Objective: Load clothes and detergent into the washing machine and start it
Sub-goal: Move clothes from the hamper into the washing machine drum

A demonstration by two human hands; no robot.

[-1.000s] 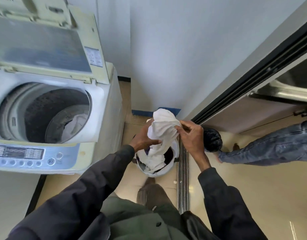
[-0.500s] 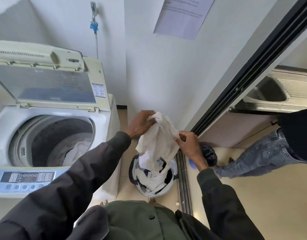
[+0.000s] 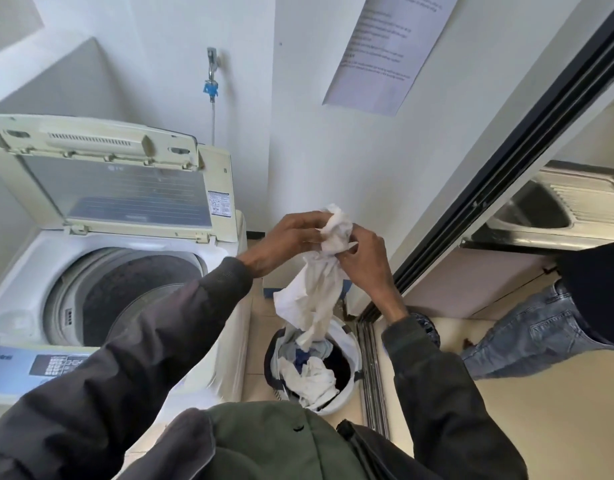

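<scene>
**White garment held up above the laundry basket, beside the open washer**

The washing machine (image 3: 118, 282) stands at the left with its lid (image 3: 115, 188) raised upright against the wall, so the round drum opening (image 3: 125, 299) is free from above. To the right of the washing machine there is only a narrow strip of tiled floor, closed at its far side by the sliding door track (image 3: 371, 368) and the dark door frame. In this strip, just beside the washing machine's right side, the white laundry basket (image 3: 350, 393) stands on the floor with mixed white, blue and dark clothes inside.

Both arms, in dark sleeves, reach forward over this strip. The left hand (image 3: 291, 240) and the right hand (image 3: 364, 261) are close together, higher than the washing machine's top rim and to the right of it. Both hands pinch the bunched top of a white garment (image 3: 319, 292); its lower end hangs down and reaches the basket's clothes.

Beyond the door track, well to the right of the washing machine, another person's leg in blue jeans (image 3: 541, 327) is bent on the floor, under a steel sink (image 3: 555, 206). Above the washing machine a tap (image 3: 212, 64) and a printed paper notice (image 3: 385, 46) are on the wall.
</scene>
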